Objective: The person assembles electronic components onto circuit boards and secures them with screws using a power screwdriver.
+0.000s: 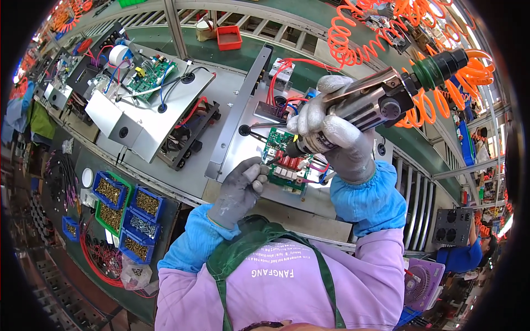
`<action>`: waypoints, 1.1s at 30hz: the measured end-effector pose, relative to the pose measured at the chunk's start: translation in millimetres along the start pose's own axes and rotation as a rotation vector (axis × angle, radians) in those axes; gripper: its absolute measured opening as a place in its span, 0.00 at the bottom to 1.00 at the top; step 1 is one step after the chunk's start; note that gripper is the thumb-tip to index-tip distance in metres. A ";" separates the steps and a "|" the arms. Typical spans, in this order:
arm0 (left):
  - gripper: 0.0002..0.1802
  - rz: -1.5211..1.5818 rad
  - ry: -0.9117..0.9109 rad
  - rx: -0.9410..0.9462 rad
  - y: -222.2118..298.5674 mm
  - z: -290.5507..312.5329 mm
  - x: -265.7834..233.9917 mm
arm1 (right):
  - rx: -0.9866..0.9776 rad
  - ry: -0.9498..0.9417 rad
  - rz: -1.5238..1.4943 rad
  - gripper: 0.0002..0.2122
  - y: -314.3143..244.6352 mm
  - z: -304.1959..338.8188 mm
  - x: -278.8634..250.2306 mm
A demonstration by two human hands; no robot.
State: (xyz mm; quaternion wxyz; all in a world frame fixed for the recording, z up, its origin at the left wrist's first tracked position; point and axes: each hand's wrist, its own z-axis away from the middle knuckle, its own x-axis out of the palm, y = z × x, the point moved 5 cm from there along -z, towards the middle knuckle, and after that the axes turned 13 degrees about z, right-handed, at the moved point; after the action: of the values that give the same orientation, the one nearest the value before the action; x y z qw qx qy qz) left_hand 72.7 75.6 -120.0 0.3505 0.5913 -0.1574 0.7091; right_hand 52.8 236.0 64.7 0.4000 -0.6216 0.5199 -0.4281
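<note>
My right hand, in a grey-and-white glove, is wrapped round a metal power screwdriver. The tool lies tilted, its nose pointing down-left at a green circuit board. Red and white components stand on that board, which sits in an open sheet-metal chassis. At the board's left edge, close to the driver's nose, the gloved fingers of my left hand are curled together. Whatever they pinch is too small to make out. Red and blue wires run behind the board.
Another opened chassis with a board stands to the left. Blue bins of screws sit in the lower left beside a green tray. Orange coiled hoses hang at upper right. A red bin lies beyond; a person is at far right.
</note>
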 end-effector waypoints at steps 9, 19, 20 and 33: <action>0.14 0.037 0.017 -0.005 -0.6 -2.0 1.8 | -0.056 0.031 -0.030 0.24 -6.0 0.6 4.5; 0.15 0.141 -0.056 -0.044 -8.7 -11.0 5.5 | -0.065 0.053 -0.088 0.24 -4.1 1.7 4.4; 0.16 0.129 -0.054 -0.017 -8.8 -11.6 5.6 | -0.074 0.049 -0.096 0.24 -4.5 1.6 4.8; 0.18 -0.263 0.085 0.080 -0.5 10.9 -8.3 | 0.113 0.094 0.166 0.22 24.9 4.4 -3.1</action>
State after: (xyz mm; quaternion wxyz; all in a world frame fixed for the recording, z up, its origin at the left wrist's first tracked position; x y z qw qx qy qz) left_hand 81.4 66.5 -125.2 0.4229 0.5898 -0.0352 0.6870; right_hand 49.1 235.8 39.4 0.4437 -0.5322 0.5628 -0.4508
